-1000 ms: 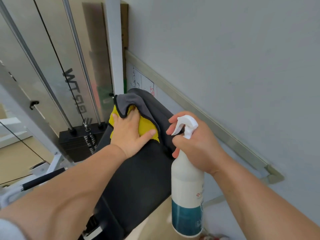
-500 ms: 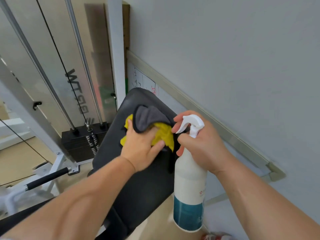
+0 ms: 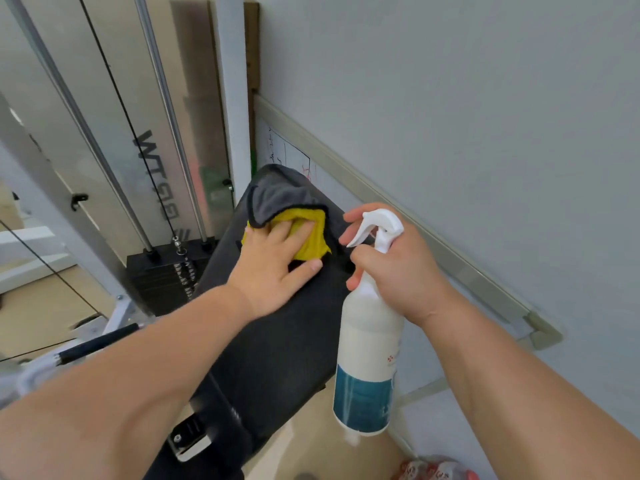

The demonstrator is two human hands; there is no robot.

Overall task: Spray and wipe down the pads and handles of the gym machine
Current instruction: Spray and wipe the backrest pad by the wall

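Pad [image 3: 277, 341] lies under the flat, open left hand [image 3: 277, 261] pressing a cloth [image 3: 304, 233]; the right hand [image 3: 398, 268] grips a bottle [image 3: 367, 358] beside the pad.

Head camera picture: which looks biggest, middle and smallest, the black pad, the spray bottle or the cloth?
1. Black pad
2. Spray bottle, though it is nearer the camera
3. Yellow and grey cloth

One head-worn wide-angle view looks forward and down, close over the pad [image 3: 277, 341] beside the wall [image 3: 485, 133].
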